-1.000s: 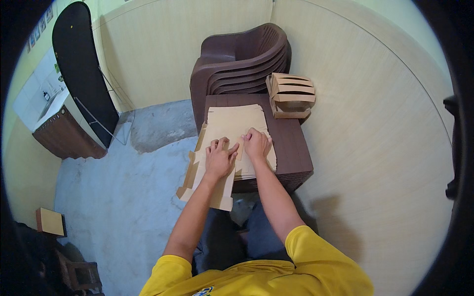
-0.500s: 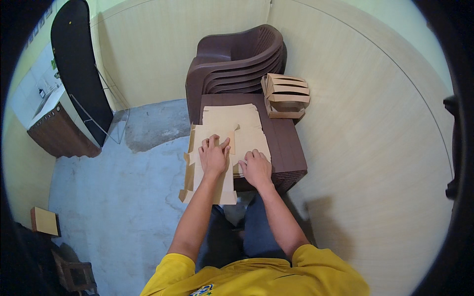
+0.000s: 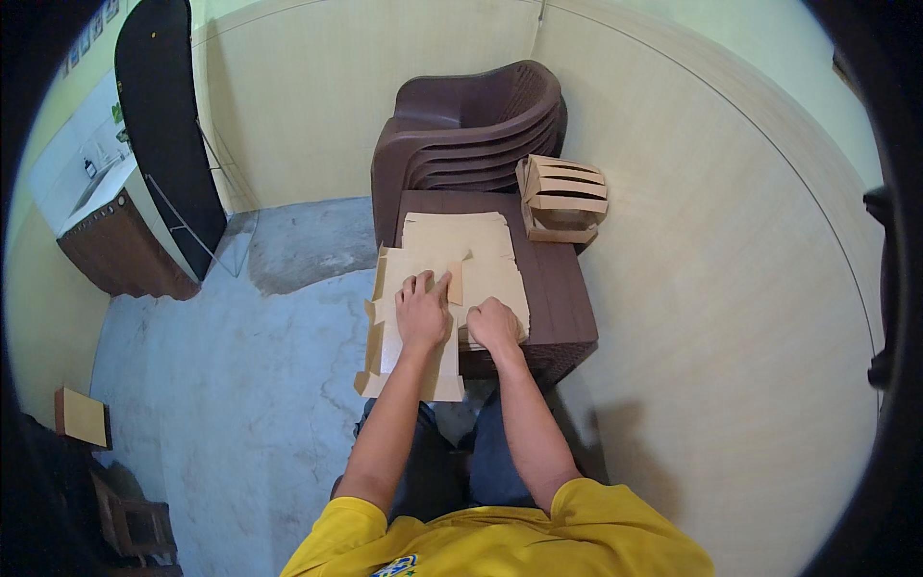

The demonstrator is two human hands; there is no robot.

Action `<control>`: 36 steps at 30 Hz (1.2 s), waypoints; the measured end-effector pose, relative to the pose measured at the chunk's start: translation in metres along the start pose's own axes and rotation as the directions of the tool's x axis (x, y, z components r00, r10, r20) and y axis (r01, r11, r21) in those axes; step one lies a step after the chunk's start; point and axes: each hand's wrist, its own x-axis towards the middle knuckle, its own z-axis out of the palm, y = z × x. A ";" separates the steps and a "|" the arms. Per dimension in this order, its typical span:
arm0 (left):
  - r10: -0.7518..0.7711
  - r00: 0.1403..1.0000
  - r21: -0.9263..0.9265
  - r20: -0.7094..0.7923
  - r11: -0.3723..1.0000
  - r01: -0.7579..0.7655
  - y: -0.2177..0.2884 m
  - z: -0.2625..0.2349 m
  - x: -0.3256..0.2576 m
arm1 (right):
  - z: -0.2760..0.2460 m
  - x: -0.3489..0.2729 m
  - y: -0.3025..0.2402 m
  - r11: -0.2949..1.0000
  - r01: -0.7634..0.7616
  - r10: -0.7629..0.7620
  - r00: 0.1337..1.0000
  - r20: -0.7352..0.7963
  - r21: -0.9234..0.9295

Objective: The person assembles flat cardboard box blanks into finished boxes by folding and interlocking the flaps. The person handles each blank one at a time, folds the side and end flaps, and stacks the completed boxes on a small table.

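On a stack of flat cardboard blanks lies one tan cardboard box blank, its left and near flaps standing partly up. My left hand presses on this blank with its fingers spread out. One fingertip of it touches a small folded cardboard flap in the middle. Beside the flap's lower right, my right hand rests on the cardboard with fingers curled in; what they hold, if anything, is hidden. The near end of the blank sticks out past the table edge.
The brown plastic table stands against a pale panelled wall. Several stacked brown chairs are behind it. Folded cardboard boxes sit at its far right corner. A tall black board leans near a sink counter at left.
My right hand has curled its fingers, which were more spread before. My left hand stays pressed on the blank. The whole view has shifted slightly.
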 end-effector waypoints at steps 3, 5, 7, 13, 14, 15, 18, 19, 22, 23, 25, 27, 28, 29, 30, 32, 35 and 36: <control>-0.036 0.999 -0.008 -0.007 0.999 0.036 0.002 -0.002 0.002 | 0.008 0.001 0.004 0.999 0.050 -0.050 0.998 -0.043 0.000; -0.042 0.999 0.003 -0.005 0.999 0.042 0.002 -0.002 0.002 | 0.012 0.002 0.008 0.997 0.072 -0.074 0.995 -0.064 -0.031; -0.029 1.000 0.007 -0.006 1.000 0.029 0.003 -0.002 0.002 | 0.016 0.004 0.010 0.994 0.088 -0.092 0.993 -0.075 -0.060; 0.000 1.000 -0.002 -0.020 1.000 0.000 0.001 -0.005 -0.002 | 0.020 0.032 0.009 0.868 -0.037 -0.009 0.996 0.089 0.494; 0.001 1.000 -0.009 -0.025 1.000 -0.001 0.001 -0.005 -0.002 | 0.021 0.035 0.012 0.827 -0.015 -0.054 0.993 0.106 0.562; 0.004 1.000 -0.014 -0.025 1.000 -0.004 0.000 -0.005 -0.002 | 0.023 0.038 0.015 0.779 -0.017 -0.077 0.990 0.122 0.626; 0.007 0.999 -0.019 -0.033 1.000 -0.007 -0.002 -0.001 0.000 | 0.031 0.039 0.026 0.679 0.021 -0.153 0.982 0.114 0.734; 0.017 0.998 -0.060 -0.053 0.998 -0.021 -0.003 0.001 0.001 | 0.033 0.038 0.030 0.643 0.007 -0.160 0.979 0.125 0.766; 0.021 0.999 -0.163 -0.045 0.986 -0.028 -0.012 0.005 0.005 | 0.039 0.037 0.030 0.696 0.017 -0.113 0.990 0.086 0.718; 0.020 1.000 -0.198 -0.016 0.980 -0.023 -0.016 0.005 0.006 | 0.041 0.035 0.027 0.760 0.142 -0.169 0.985 -0.019 0.635; 0.050 0.998 -0.229 0.031 0.973 -0.042 -0.024 0.004 0.006 | 0.043 0.030 0.019 0.880 0.224 -0.172 0.972 -0.158 0.418; 0.103 0.991 -0.217 0.082 0.973 -0.083 -0.033 -0.001 0.005 | 0.039 0.024 0.012 0.922 0.277 -0.222 0.951 -0.217 0.271; 0.130 0.989 -0.231 0.074 0.967 -0.110 -0.037 -0.003 0.004 | 0.038 0.020 0.010 0.938 0.280 -0.234 0.946 -0.223 0.203; 0.154 0.985 -0.246 0.079 0.960 -0.131 -0.039 -0.005 0.004 | 0.036 0.016 0.009 0.953 0.262 -0.221 0.946 -0.239 0.155; 0.159 0.980 -0.253 0.120 0.959 -0.125 -0.040 -0.006 0.004 | 0.034 0.013 0.010 0.963 0.242 -0.208 0.945 -0.252 0.114; 0.175 0.980 -0.224 0.096 0.963 -0.150 -0.037 -0.006 0.000 | 0.032 0.006 0.015 0.964 0.260 -0.233 0.931 -0.282 0.062; 0.165 0.983 -0.209 0.077 0.967 -0.146 -0.032 -0.005 -0.002 | 0.035 -0.001 0.021 0.938 0.345 -0.316 0.895 -0.315 0.042; 0.155 0.985 -0.214 0.078 0.967 -0.135 -0.030 -0.005 -0.002 | 0.037 0.000 0.021 0.934 0.355 -0.324 0.890 -0.321 0.040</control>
